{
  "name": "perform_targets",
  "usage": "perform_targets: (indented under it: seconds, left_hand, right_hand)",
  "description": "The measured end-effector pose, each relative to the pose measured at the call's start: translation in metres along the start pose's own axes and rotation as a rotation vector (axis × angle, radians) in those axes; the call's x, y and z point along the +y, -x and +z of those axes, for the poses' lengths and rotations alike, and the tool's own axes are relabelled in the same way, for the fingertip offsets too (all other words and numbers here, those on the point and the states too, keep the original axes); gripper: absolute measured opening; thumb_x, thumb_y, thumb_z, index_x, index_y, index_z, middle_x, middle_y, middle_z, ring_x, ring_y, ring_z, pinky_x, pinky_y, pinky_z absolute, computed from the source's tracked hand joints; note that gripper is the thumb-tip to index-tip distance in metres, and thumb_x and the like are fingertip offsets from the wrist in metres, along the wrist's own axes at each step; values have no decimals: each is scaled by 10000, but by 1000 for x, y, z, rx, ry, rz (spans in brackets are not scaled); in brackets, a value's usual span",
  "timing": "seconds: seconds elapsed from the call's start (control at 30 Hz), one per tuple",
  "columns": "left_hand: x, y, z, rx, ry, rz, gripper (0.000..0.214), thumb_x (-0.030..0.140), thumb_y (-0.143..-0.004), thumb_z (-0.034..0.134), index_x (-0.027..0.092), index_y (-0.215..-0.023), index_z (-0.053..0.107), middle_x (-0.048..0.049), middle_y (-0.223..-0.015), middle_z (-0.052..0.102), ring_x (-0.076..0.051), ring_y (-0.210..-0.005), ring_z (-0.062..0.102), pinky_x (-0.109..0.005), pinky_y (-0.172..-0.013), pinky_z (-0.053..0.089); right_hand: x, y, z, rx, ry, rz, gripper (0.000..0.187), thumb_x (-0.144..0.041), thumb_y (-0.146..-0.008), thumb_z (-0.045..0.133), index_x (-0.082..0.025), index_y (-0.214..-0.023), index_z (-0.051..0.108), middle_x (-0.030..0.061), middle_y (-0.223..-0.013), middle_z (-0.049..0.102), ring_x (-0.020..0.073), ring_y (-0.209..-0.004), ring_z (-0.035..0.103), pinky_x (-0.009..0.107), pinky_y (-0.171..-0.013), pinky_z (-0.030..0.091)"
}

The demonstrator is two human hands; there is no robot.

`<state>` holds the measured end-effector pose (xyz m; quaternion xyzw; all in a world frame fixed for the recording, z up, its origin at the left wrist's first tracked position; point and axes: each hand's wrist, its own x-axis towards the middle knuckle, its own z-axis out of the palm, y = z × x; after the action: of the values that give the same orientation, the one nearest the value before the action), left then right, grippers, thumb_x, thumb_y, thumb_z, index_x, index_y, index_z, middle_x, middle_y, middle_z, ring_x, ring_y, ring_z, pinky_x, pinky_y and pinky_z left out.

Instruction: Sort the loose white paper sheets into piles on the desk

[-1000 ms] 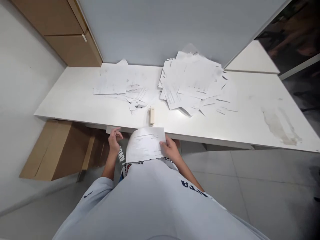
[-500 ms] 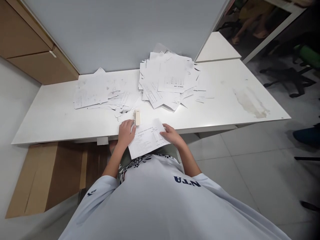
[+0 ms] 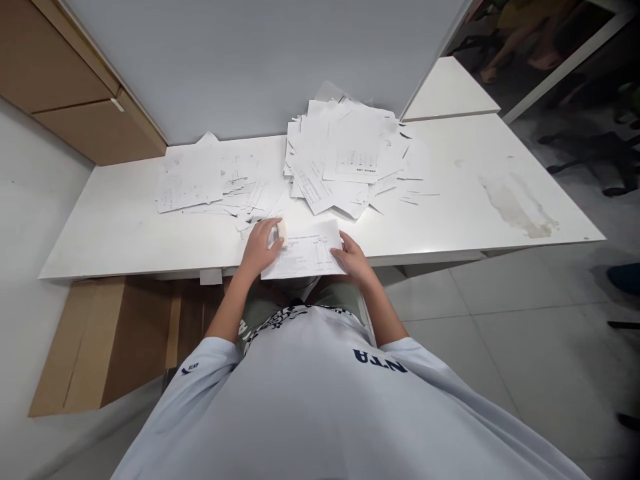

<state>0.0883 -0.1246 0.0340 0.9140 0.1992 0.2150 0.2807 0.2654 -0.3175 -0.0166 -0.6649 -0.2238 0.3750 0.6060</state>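
Note:
My left hand (image 3: 261, 245) is closed around a small cream stapler (image 3: 282, 232) by the front edge of the desk. The stapler is at the left side of a printed sheet of paper (image 3: 311, 259). Fingers hide part of the stapler, so I cannot tell whether the paper is between its jaws. My right hand (image 3: 353, 257) pinches the sheet's right edge, thumb on top. The sheet rests partly over the desk edge, its near side above my lap.
A large messy pile of papers (image 3: 350, 147) lies at the back middle of the white desk (image 3: 445, 220). A flatter spread of papers (image 3: 190, 180) is to the left. Cardboard boxes (image 3: 85, 340) stand below left. A grey panel (image 3: 280, 60) rises behind the desk.
My left hand has moved from beside the stapler to gripping it. The sheet has shifted, its near edge now farther from my body, with my right hand still holding its right edge.

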Motion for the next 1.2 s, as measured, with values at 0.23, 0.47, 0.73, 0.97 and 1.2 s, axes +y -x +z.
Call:
perform_targets:
  seconds: [0.23, 0.47, 0.73, 0.97, 1.2]
  left_hand:
    - [-17, -28, 32, -215, 8, 62, 489, 450, -988, 375, 234, -1415, 474, -57, -1547, 382, -292, -1507, 101, -532, -1212, 59]
    - [-17, -11, 46, -98, -3, 103, 399, 380, -992, 378, 247, -1297, 599, -57, -1540, 395, -299, -1517, 51, -567, -1212, 57]
    - [-17, 7, 28, 106, 127, 144, 380, 359, -975, 401, 229, -1244, 635, -75, -1313, 634, -236, -1408, 402, -498, -1185, 269]
    - [-72, 25, -21, 411, 47, -64, 211, 347, -890, 564, 236, -972, 723, -77, -1031, 725, -280, -1232, 573, -496, -1146, 324]
    - [-170, -38, -124, 364, -167, -266, 376, 415, -877, 598, 131, -1119, 639, -115, -1210, 652, -284, -1328, 434, -501, -1203, 170]
  right_hand:
    - [-4, -39, 1, -29, 85, -101, 666, -282, -688, 554, -178, -1344, 502, 71, -1160, 681, 252, -1039, 622, 423, -940, 496]
    - [-2, -30, -3, -74, 59, -78, 677, -326, -709, 594, -185, -1362, 485, 73, -1117, 699, 253, -979, 645, 419, -889, 512]
    - [-9, -13, -36, -85, 185, -138, 574, -386, -704, 630, -195, -1243, 581, 74, -1034, 717, 233, -895, 657, 397, -801, 531]
    - [-50, -18, -133, 619, -53, -376, 447, -249, -605, 683, -205, -1048, 644, 24, -847, 655, 158, -731, 622, 294, -675, 518]
    - [-76, -140, -105, 976, -26, -448, 362, -160, -719, 450, -214, -1066, 540, 91, -1045, 582, 194, -962, 621, 400, -900, 511]
